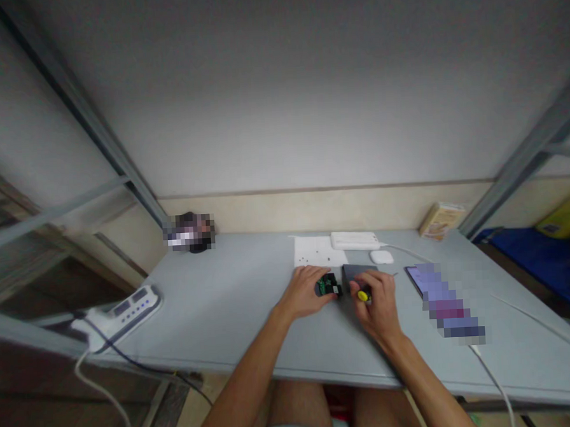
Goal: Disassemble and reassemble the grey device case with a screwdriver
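My left hand (307,291) is closed around the edge of a small green circuit board with black parts (329,284), just above or on the grey tabletop. In my right hand (378,303) is a screwdriver with a yellow-ended handle (364,295), and a thin shaft seems to stick out to the right of the fingers. Partly under the right hand lies a dark grey flat panel (353,271), close to the board but apart from it. Behind the left hand is a white sheet (318,247) with several tiny dark pieces, perhaps screws, on it.
A white power bank (354,240) with a cable and a small white case (381,257) lie behind the hands. To the right are a phone (442,301) on a cable and a small box (441,220). A power strip (128,314) sits at the left edge.
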A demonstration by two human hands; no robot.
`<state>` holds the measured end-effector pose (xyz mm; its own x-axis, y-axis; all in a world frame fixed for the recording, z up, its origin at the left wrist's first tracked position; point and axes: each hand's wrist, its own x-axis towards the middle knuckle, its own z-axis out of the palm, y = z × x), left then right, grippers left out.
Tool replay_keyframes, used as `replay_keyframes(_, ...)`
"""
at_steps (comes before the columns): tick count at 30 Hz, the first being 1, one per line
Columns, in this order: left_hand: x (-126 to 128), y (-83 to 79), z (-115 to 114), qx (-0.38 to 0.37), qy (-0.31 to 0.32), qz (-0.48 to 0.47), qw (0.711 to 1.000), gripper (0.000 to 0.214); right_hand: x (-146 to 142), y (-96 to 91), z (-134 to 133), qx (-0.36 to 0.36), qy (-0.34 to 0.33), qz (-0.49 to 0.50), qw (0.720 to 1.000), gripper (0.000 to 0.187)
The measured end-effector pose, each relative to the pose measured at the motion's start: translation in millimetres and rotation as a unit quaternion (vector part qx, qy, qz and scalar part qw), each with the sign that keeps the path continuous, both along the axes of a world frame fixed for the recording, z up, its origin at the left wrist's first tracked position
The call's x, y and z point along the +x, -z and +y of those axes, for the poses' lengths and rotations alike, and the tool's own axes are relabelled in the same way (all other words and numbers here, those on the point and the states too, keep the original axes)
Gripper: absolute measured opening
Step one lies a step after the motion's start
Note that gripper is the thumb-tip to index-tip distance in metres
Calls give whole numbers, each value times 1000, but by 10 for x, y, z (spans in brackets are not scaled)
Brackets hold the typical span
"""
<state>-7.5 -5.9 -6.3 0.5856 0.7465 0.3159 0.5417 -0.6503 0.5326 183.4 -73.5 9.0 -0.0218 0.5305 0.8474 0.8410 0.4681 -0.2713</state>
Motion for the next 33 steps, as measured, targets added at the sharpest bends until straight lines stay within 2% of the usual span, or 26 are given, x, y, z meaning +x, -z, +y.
replay_keyframes(3,0,3,8,-1,7,1,1000,56,7,-127,195,16,21,37,999,15)
replay_keyframes(6,-3,8,15,0,13,0,1000,57,25,-227,423,37,64,83,994,30)
replay_keyframes(10,-9,19,21,-2,17,-5,1000,57,53,-165,609,-25,76,176,981,36)
replay_keyframes(14,-13,33,26,-6,20,-10,1000,57,53,-11,605,-49,67,264,961,35)
replay_keyframes(23,-11,20,21,-10,17,-14,1000,54,-63,46,626,-102,26,286,952,34)
replay_keyframes(28,-12,18,15,-15,14,-18,1000,50,-68,99,640,-151,51,330,930,42)
replay_keyframes(33,-13,28,18,-19,9,-27,999,51,-20,58,609,-192,80,358,911,48)
